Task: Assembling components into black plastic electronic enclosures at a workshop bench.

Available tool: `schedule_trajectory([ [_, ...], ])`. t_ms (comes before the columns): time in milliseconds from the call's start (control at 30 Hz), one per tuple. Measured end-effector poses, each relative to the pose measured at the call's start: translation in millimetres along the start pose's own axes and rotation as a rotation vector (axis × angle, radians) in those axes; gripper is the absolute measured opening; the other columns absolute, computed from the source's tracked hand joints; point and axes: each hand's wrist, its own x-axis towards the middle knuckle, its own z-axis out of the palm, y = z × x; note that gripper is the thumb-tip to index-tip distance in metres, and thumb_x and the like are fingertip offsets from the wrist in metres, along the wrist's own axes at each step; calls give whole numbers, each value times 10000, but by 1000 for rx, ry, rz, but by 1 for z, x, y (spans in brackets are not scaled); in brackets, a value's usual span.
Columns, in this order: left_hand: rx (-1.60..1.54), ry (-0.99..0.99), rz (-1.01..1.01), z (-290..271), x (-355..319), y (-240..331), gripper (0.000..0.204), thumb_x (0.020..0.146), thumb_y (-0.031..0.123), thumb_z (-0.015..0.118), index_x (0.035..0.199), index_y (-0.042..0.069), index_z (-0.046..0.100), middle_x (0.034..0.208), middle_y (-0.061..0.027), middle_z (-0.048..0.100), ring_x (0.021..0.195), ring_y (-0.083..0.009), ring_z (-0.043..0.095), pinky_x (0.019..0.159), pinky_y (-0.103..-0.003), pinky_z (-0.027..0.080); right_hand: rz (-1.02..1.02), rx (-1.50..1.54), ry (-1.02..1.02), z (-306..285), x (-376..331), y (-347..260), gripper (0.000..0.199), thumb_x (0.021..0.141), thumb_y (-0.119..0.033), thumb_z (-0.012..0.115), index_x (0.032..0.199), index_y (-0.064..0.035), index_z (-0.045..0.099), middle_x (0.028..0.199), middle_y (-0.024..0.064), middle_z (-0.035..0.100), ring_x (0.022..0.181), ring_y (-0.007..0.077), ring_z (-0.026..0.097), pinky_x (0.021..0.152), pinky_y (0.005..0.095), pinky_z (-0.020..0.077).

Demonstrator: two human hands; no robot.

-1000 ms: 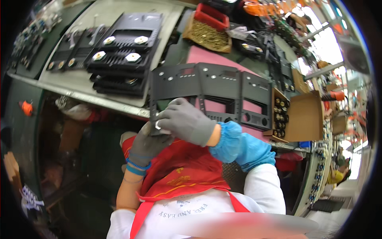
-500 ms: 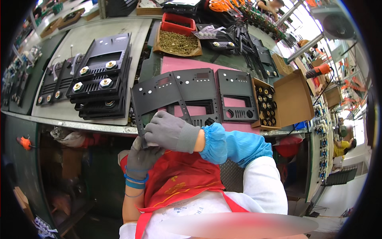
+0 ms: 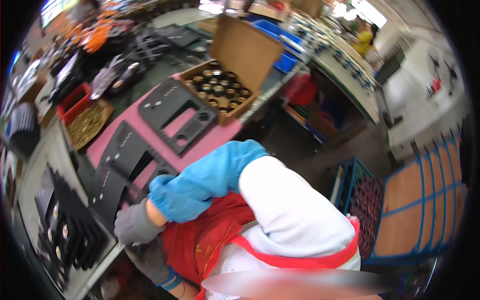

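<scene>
Panel [image 3: 112, 187] against right grip [image 3: 134, 226]

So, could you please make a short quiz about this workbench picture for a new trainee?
1. True or false: the cardboard box stands open, with round parts inside.
2. Multiple choice: what colour is the mat under the black panels? A) green B) pink C) yellow
3. Fill in: the right hand wears a ____ glove, and a blue sleeve cover is on its forearm.

Key
1. True. The flap is up and rows of round parts show.
2. B, pink.
3. Grey. The hand is at the bench edge near the closest panel; whether it grips anything cannot be told.
</scene>
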Motion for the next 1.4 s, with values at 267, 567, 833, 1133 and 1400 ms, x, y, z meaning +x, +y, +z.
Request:
schedule_trajectory([
  [267, 228, 50, 49, -14, 1, 9, 525, 922, 444, 538, 1276, 58, 503, 1314, -133, 499, 1229, -272, 473, 1009, -453, 393, 53, -14, 123, -14, -8, 0, 393, 884, -491, 565, 804, -141, 724, 894, 62, 682, 951, 280, 625, 860, 427, 436],
  [567, 217, -23, 19, 11, -5, 6, 613, 924, 481, 505, 1364, 62, 429, 1354, -152, 444, 1260, -282, 446, 1031, -482, 362, -93, 142, 494, 5, -8, 1, 486, 915, -461, 510, 643, -92, 674, 638, 91, 646, 727, 331, 641, 826, 444, 444],
  [833, 239, 172, 55, -3, 0, 10, 623, 932, 497, 490, 1371, 61, 422, 1367, -160, 435, 1257, -285, 443, 1032, -452, 364, -56, 405, 210, 28, 6, 3, 194, 811, -138, 631, 991, -162, 699, 1005, 96, 669, 978, 304, 618, 814, 433, 501],
  [1133, 377, 383, 123, 13, -6, 21, 512, 976, 408, 430, 1323, 35, 479, 1330, -139, 491, 1221, -273, 487, 1033, -431, 388, 167, 216, 354, 4, -17, -35, 280, 759, -244, 663, 984, -83, 622, 999, 128, 627, 952, 337, 634, 770, 472, 526],
  [1400, 2054, 584, 292, 10, -5, 66, 442, 1019, 313, 397, 1123, -50, 626, 982, -159, 683, 835, -267, 633, 770, -331, 488, 587, -409, 1084, -104, -183, 90, 243, 785, -183, 680, 1009, -93, 654, 1096, 129, 652, 951, 317, 640, 850, 461, 503],
])
